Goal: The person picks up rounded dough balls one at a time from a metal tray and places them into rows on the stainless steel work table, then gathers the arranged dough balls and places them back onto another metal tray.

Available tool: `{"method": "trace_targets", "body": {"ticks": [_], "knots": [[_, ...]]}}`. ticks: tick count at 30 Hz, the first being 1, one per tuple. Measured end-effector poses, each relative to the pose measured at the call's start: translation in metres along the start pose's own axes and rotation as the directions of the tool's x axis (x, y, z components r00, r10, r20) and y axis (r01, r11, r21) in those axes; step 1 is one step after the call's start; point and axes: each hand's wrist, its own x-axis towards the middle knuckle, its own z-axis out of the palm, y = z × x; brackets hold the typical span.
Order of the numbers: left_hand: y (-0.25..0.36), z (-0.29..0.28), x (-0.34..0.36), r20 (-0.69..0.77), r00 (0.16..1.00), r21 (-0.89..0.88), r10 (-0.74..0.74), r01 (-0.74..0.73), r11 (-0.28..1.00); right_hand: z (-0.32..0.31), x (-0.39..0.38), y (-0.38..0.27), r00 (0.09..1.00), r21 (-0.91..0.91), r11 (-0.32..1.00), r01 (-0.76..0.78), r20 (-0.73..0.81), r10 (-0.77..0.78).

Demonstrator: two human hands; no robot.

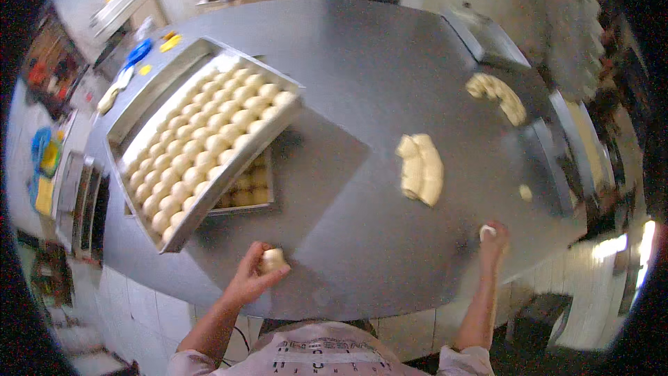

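My left hand (252,275) is closed around a small piece of dough (274,259) near the front edge of the steel table (334,237). Farther right, my right hand (494,244) is closed with something small and white (488,232) showing at its fingers; blur hides what it is. A metal tray (161,83) full of round dough balls (182,163) lies tilted at the left, on top of another tray (243,209) that also holds dough balls. Between my hands and farther back rests a thick folded dough strip (422,170).
A second dough strip (497,97) lies at the far right, with a small dough bit (526,192) nearer me. Metal pans (487,40) stand along the right edge. Blue and yellow items (139,52) sit at the far left edge.
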Motion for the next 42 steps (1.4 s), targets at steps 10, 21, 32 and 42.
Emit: {"method": "trace_targets", "body": {"ticks": [10, 21, 32, 42], "knots": [[-0.042, -0.086, -0.050, 0.161, 0.977, -0.340, -0.138, 0.186, 0.922, 0.252, -0.118, -0.318, 0.420, 0.555, 0.808, 0.196, 0.697, -0.581], [-0.071, -0.140, -0.075, 0.086, 0.974, -0.229, -0.208, 0.223, 0.948, 0.486, -0.079, -0.423, 0.324, -0.043, 0.337, 0.941, 0.409, -0.853], [-0.011, -0.064, -0.017, 0.467, 0.879, -0.709, 0.095, 0.309, 0.634, 0.241, -0.212, -0.257, -0.043, 0.558, 0.423, 0.714, 0.638, -0.769], [0.040, 0.132, 0.123, 0.497, 0.840, 0.390, 0.216, -0.439, 0.809, 0.037, -0.079, 0.016, 0.901, -0.768, 0.511, 0.386, 0.195, -0.386]]}}
